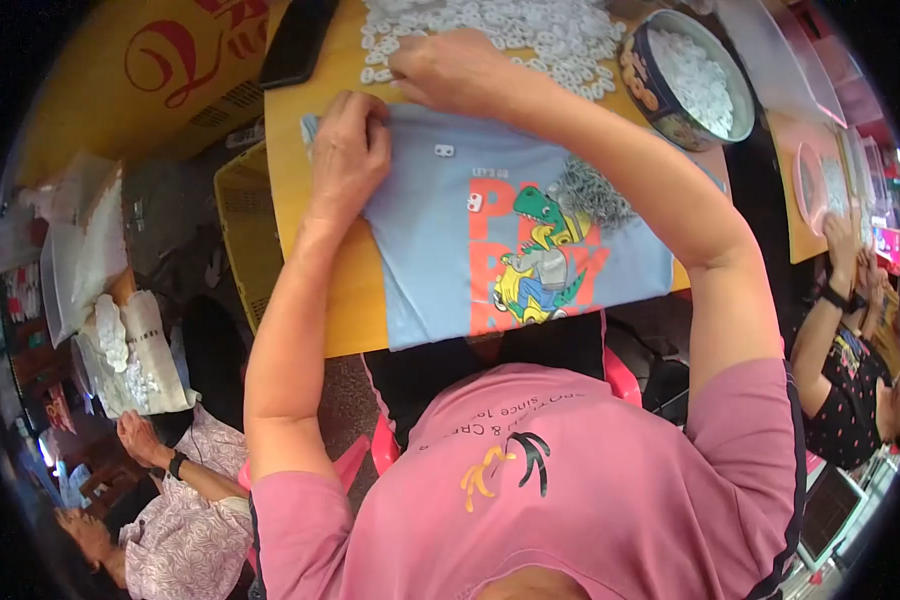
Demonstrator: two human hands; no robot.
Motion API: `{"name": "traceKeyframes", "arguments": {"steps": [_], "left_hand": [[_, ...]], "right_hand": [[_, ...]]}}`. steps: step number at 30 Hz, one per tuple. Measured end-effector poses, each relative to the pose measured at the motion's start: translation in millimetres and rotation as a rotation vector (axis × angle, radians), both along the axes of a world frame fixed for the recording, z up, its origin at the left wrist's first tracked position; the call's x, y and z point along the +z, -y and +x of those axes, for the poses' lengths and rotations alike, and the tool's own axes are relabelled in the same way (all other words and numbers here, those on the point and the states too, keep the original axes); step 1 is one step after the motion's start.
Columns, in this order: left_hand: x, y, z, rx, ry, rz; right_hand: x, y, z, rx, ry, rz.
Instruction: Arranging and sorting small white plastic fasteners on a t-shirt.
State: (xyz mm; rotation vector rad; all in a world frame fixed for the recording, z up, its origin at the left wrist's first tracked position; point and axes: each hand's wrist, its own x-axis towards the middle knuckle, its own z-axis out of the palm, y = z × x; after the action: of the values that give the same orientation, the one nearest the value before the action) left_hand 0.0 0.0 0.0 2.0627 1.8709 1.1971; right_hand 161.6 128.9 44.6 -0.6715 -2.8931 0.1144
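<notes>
Both forearms reach up from the lower edge across the table (300,190), elbows bent outward. Left hand (348,150) lies knuckles-up on the top left edge of a light blue T-shirt (440,240), fingers curled and bunched together, pinching the fabric near its corner. Right hand (448,70) sits at the shirt's top edge, just below a heap of small white plastic pieces (510,30); fingers curled down and close together, tips hidden, so cannot tell whether they pinch cloth or one of the pieces.

Shirt lies flat on the yellow table, folded to a rough rectangle, with an orange print and a green dinosaur figure (540,250). Two small white tags rest on the cloth. A grey cluster of small pieces (590,195) sits on the shirt by the right forearm.

Round tin (690,75) of white pieces stands at the table's far right. Dark phone (298,40) at far left.
</notes>
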Motion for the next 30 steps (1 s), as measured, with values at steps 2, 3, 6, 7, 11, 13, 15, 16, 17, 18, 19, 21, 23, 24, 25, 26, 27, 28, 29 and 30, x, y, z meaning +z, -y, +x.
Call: {"name": "traceKeyframes", "arguments": {"steps": [2, 3, 6, 7, 11, 13, 15, 16, 17, 18, 19, 21, 23, 24, 25, 26, 27, 28, 29, 30], "left_hand": [[5, -7, -2, -0.034, -0.044, 0.026], [1, 0, 3, -0.033, -0.035, 0.018], [2, -8, 2, -0.128, -0.103, 0.125], [1, -8, 1, -0.133, 0.049, 0.018], [5, -16, -10, -0.179, 0.669, -0.135], [16, -14, -4, -0.133, 0.677, -0.054], [25, -10, -6, -0.16, 1.195, 0.058], [31, -8, -10, -0.176, 1.303, 0.083], [36, -2, -15, -0.167, 1.291, 0.089], [39, 5, -18, -0.138, 1.361, 0.106], [42, 13, -20, -0.11, 1.432, 0.124], [44, 35, -25, -0.099, 1.318, 0.079], [50, 55, -15, 0.064, 0.743, -0.072], [41, 69, -27, 0.003, 0.551, -0.14], [41, 73, -27, 0.003, 0.553, -0.136], [41, 77, -27, 0.016, 0.06, -0.067], [42, 79, -27, 0.033, -0.434, 0.005], [43, 79, -27, 0.106, -0.415, -0.054], [44, 76, -27, 0.11, -0.413, -0.05], [53, 70, -18, 0.156, -0.391, -0.001]], "right_hand": [[12, -1, 21, -0.029, -0.152, -0.099], [14, 10, 40, -0.029, -0.143, -0.106], [34, 35, 96, 0.036, -0.215, -0.34], [37, 44, 109, 0.045, -0.192, -0.404], [29, 79, 141, 0.038, -0.212, -0.447], [20, 93, 142, 0.045, -0.243, -0.378], [11, 104, 144, 0.038, -0.238, -0.359], [7, 108, 144, 0.012, -0.218, -0.323], [4, 111, 145, -0.014, -0.198, -0.287], [4, 113, 145, -0.043, -0.189, -0.24], [4, 114, 146, -0.031, -0.194, -0.241], [6, 116, 146, -0.074, -0.158, -0.19], [5, 116, 144, -0.094, -0.192, -0.169], [7, 117, 139, -0.101, -0.235, -0.149], [8, 116, 137, -0.1, -0.233, -0.145], [10, 115, 136, -0.102, -0.246, -0.159], [13, 113, 133, -0.102, -0.26, -0.173], [14, 110, 131, -0.098, -0.259, -0.169], [15, 106, 127, -0.089, -0.26, -0.171], [16, 102, 125, -0.083, -0.258, -0.173]]}}
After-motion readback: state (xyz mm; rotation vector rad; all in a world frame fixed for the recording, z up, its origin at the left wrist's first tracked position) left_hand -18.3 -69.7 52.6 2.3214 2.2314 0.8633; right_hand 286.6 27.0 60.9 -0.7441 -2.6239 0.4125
